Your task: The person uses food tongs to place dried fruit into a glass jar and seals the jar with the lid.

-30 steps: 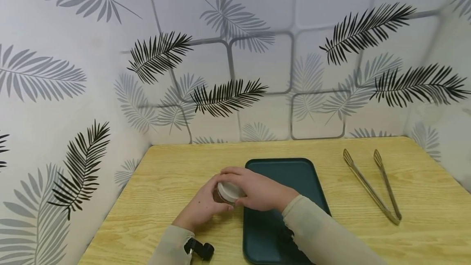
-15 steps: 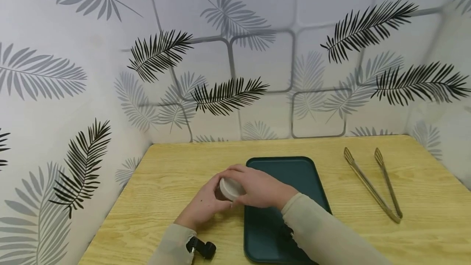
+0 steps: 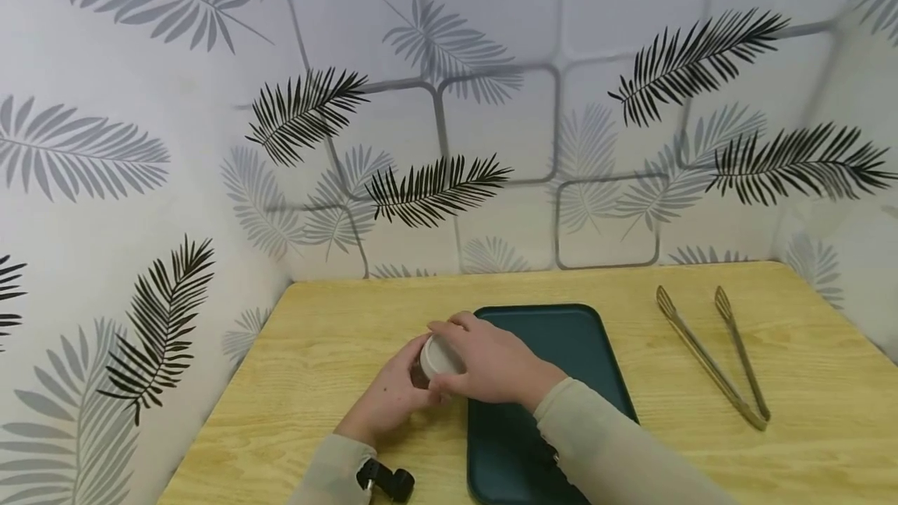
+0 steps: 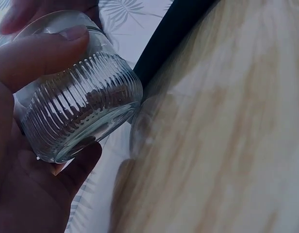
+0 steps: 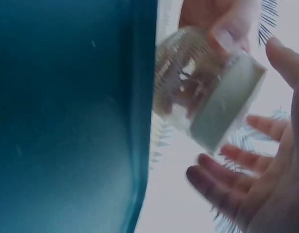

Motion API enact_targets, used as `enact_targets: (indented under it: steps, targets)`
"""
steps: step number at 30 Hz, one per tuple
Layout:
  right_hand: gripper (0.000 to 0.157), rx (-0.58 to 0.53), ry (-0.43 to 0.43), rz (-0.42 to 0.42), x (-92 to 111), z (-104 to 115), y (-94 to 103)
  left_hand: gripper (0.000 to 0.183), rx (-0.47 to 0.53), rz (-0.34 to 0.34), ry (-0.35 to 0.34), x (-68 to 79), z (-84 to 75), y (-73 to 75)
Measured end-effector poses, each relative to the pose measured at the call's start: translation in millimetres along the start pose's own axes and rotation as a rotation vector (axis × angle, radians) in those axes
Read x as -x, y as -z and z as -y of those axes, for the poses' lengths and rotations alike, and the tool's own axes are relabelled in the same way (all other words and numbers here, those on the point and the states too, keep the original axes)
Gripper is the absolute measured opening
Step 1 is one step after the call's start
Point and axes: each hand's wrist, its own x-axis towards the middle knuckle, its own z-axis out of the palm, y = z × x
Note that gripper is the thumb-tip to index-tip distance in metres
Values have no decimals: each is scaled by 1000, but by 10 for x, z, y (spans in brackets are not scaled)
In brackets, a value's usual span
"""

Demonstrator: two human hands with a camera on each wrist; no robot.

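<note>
A ribbed glass jar point(image 4: 81, 97) with a white lid point(image 3: 440, 357) stands at the tray's left edge. Something brown shows through its glass. My left hand point(image 3: 389, 394) grips the jar's side, its thumb point(image 4: 47, 53) lying across the upper glass in the left wrist view. Over the lid is my right hand point(image 3: 494, 365). In the right wrist view its fingers point(image 5: 217, 187) and thumb are spread around the lid with a gap on both sides, blurred by motion. The head view has much of the jar hidden behind both hands.
A dark green rectangular tray point(image 3: 554, 326) lies on the wooden table point(image 3: 337, 333) under my right forearm. Metal tongs point(image 3: 715, 369), spread apart, lie farther right. A leaf-patterned wall point(image 3: 491, 123) borders the table's back and left.
My right hand's fingers and thumb have shifted around the lid. My left hand stays on the jar, with both hands slightly farther right in view. Tray and tongs have not moved on the table.
</note>
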Motion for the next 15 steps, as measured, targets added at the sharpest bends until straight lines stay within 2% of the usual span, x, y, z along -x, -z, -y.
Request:
enact_targets:
  steps: [5,8,12,15]
  targets:
    - [75,-10,164,48,49,-63,102,87,15,7,26,12,2,-16]
    - [73,-4,229,84,63,-84,121,87,23,13,28,18,-2,-11]
    - [70,3,234,94,56,-107,94,88,27,13,30,16,2,-5]
    - [66,11,194,80,45,-100,71,86,33,13,24,15,5,-7]
